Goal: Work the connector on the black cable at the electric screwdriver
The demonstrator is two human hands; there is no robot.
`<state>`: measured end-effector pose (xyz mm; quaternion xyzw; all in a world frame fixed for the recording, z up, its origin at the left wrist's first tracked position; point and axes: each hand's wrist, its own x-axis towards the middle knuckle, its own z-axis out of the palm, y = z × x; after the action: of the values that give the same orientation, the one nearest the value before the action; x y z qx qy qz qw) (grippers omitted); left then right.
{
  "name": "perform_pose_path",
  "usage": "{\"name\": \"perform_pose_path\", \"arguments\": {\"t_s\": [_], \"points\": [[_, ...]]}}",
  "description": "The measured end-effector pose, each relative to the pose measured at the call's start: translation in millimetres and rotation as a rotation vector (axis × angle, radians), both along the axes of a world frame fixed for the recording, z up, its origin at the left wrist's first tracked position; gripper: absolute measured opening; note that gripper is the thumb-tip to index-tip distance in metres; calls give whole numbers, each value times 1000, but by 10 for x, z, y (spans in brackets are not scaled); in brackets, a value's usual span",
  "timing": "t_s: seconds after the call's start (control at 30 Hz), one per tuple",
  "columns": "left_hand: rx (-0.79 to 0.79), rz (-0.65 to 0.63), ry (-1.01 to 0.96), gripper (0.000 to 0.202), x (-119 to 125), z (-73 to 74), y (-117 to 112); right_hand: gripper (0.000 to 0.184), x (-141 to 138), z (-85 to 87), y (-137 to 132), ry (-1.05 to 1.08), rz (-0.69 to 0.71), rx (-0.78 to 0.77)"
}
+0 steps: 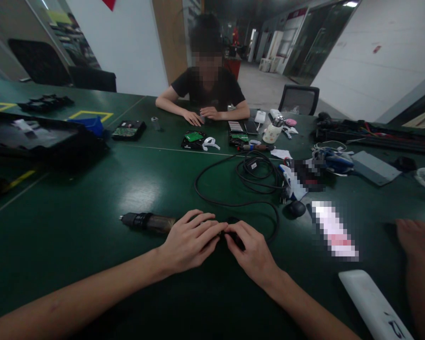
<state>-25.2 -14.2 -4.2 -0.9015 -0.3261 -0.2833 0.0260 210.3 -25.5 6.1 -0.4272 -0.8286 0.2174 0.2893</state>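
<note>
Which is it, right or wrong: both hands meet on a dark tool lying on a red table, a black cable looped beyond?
Wrong on the colour: the head view shows the table is dark green, not red. The left hand and right hand do meet on the dark tool, with the black cable looped beyond.

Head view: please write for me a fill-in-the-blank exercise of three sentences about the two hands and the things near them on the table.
1. The left hand and the right hand meet above a table whose colour is ____.
2. The dark tool that the left hand holds sticks out to that hand's ____ side.
3. The cable that loops beyond the right hand is ____ in colour.

Missing words: green; left; black.
</note>
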Motion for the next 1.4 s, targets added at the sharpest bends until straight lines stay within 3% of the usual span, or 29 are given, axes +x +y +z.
{"name": "perform_pose_path", "arguments": {"t_s": [0.27, 0.4, 0.93, 1.07, 1.23, 1.4], "points": [[47, 24, 39, 45, 25, 10, -13, 15, -4, -8, -1, 10, 2, 13], [23, -23, 45, 51, 17, -12, -5, 8, -9, -6, -5, -15, -11, 24], [12, 13, 36, 44, 17, -14, 22, 12, -1, -40, -7, -2, -8, 32], [-16, -38, 55, 47, 12, -18, 29, 10, -1, -33, -6, -10, -11, 27], [-5, 14, 34, 45, 18, -15, 32, 12, 0, -31, -10, -10, -8, 15], [-47, -51, 62, 51, 10, 5, 27, 8, 1, -35, -14, -13, -15, 6]]}}
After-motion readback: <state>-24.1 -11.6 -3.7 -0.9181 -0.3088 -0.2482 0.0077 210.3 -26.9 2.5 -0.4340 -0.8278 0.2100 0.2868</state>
